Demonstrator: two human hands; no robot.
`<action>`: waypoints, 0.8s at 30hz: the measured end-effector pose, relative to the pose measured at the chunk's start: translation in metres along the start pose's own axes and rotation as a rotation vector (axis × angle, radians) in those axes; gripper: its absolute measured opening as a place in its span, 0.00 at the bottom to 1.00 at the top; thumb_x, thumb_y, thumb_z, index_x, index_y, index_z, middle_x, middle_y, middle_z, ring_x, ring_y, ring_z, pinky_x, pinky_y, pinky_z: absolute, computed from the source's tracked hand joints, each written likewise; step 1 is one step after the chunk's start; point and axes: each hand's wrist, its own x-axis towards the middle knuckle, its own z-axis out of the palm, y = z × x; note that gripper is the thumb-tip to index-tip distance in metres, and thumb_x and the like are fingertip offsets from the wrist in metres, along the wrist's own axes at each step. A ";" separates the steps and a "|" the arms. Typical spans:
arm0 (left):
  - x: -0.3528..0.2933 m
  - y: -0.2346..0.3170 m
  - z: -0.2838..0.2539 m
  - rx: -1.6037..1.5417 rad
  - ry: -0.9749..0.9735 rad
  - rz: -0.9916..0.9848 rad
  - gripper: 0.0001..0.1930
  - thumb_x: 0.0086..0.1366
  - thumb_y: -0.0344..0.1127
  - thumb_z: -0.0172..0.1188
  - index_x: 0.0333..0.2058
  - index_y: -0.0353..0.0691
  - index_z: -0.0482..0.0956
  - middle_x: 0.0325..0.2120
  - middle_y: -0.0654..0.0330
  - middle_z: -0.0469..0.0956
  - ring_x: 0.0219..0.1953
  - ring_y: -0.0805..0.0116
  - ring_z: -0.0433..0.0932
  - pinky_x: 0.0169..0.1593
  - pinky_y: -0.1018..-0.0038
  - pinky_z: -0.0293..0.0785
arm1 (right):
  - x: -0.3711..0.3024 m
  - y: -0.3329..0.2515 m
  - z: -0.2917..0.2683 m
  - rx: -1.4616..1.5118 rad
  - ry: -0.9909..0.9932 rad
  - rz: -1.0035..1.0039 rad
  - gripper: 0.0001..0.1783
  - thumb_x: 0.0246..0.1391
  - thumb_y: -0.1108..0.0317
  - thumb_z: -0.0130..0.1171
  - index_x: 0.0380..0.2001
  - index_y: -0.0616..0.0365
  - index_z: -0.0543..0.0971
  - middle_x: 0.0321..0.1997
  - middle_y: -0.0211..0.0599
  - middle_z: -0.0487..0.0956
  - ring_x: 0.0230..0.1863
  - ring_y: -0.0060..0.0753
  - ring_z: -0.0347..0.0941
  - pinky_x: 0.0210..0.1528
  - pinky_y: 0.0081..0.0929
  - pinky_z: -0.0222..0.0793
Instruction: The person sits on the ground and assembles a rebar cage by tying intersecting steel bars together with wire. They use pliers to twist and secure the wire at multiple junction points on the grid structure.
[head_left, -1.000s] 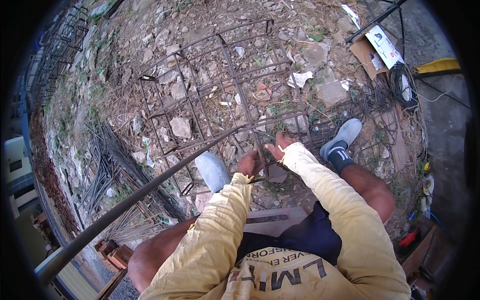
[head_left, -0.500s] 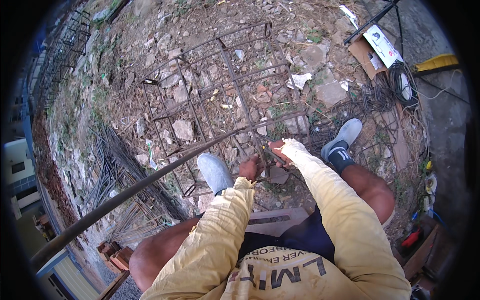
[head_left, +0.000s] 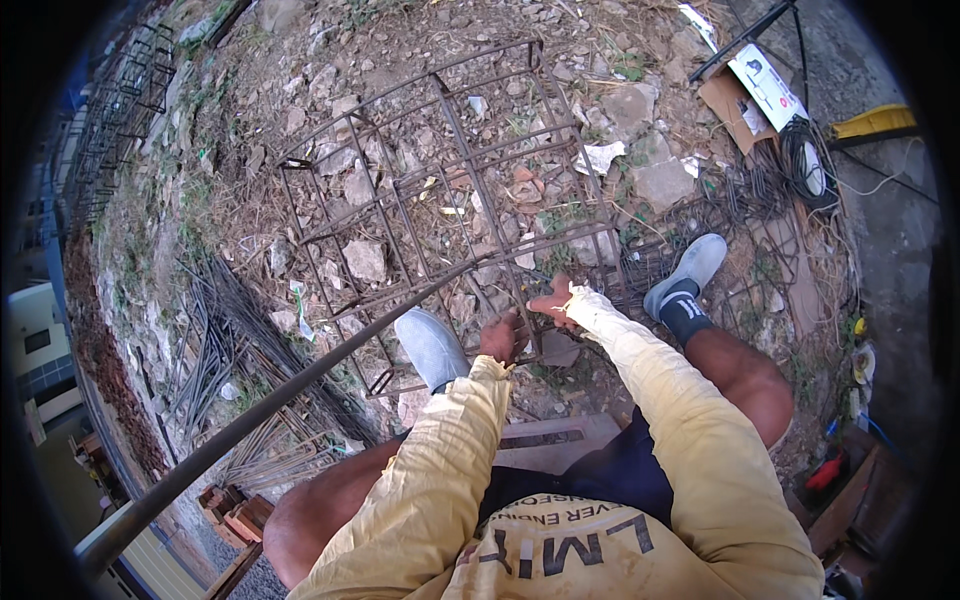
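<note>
On rubble, rebar cage lies beyond both hands' grip.

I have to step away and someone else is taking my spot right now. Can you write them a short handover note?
Left hand and right hand: both on the near edge of the rusty rebar cage, close together at one bar crossing; grip details too small to tell. The cage lies on rubble ahead, with a grey shoe at its near edge. A long bar runs from the hands leftward. Loose rebar lies left. Tying progress can't be judged.
</note>
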 end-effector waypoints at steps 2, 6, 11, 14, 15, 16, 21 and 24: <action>0.001 0.001 -0.010 -0.024 0.031 -0.003 0.10 0.63 0.40 0.56 0.39 0.41 0.74 0.29 0.62 0.77 0.25 0.69 0.75 0.27 0.74 0.73 | -0.042 -0.045 -0.012 -0.275 0.163 -0.091 0.41 0.51 0.40 0.52 0.53 0.68 0.66 0.52 0.66 0.72 0.55 0.65 0.67 0.58 0.47 0.61; -0.004 0.004 0.000 0.023 -0.015 -0.013 0.11 0.63 0.40 0.54 0.40 0.41 0.74 0.31 0.62 0.76 0.29 0.69 0.75 0.29 0.73 0.73 | -0.037 -0.041 -0.013 -0.385 0.181 -0.079 0.38 0.55 0.38 0.47 0.51 0.66 0.66 0.44 0.59 0.77 0.41 0.55 0.76 0.43 0.45 0.72; -0.002 0.002 -0.008 0.067 -0.039 -0.002 0.12 0.65 0.40 0.51 0.43 0.42 0.73 0.37 0.60 0.75 0.37 0.66 0.75 0.35 0.70 0.73 | -0.034 -0.027 -0.027 0.748 -0.465 0.120 0.29 0.61 0.38 0.39 0.42 0.54 0.70 0.24 0.26 0.71 0.17 0.18 0.58 0.16 0.20 0.53; -0.004 0.002 -0.001 0.036 -0.061 -0.010 0.12 0.65 0.40 0.51 0.44 0.41 0.73 0.36 0.60 0.75 0.36 0.66 0.75 0.35 0.70 0.73 | -0.028 -0.006 -0.019 0.849 -0.515 -0.005 0.28 0.63 0.40 0.37 0.37 0.54 0.73 0.25 0.28 0.75 0.19 0.21 0.65 0.18 0.24 0.59; -0.001 0.000 -0.003 0.044 -0.060 -0.001 0.12 0.65 0.40 0.51 0.44 0.41 0.73 0.35 0.60 0.76 0.35 0.67 0.76 0.35 0.70 0.73 | -0.026 -0.010 -0.020 0.780 -0.510 0.079 0.28 0.63 0.41 0.36 0.36 0.54 0.73 0.26 0.29 0.76 0.20 0.22 0.66 0.19 0.24 0.60; 0.002 -0.001 -0.006 0.052 -0.060 0.007 0.13 0.65 0.40 0.51 0.44 0.40 0.73 0.35 0.60 0.76 0.35 0.67 0.76 0.35 0.71 0.73 | -0.022 -0.016 -0.022 0.711 -0.504 0.162 0.28 0.63 0.41 0.35 0.36 0.55 0.73 0.27 0.30 0.76 0.21 0.23 0.67 0.20 0.25 0.61; -0.002 -0.001 -0.002 0.003 -0.042 0.049 0.10 0.65 0.40 0.53 0.36 0.40 0.75 0.28 0.61 0.78 0.26 0.70 0.76 0.26 0.76 0.71 | -0.029 -0.033 -0.023 0.868 -0.463 0.321 0.23 0.54 0.40 0.55 0.28 0.49 0.69 0.15 0.19 0.66 0.12 0.11 0.61 0.13 0.14 0.51; -0.003 0.001 -0.004 0.054 -0.038 0.041 0.10 0.65 0.41 0.55 0.35 0.41 0.76 0.29 0.62 0.78 0.26 0.70 0.76 0.27 0.75 0.72 | -0.024 -0.018 -0.012 1.048 -0.608 0.334 0.22 0.48 0.42 0.63 0.28 0.45 0.67 0.12 0.14 0.61 0.10 0.07 0.55 0.11 0.11 0.44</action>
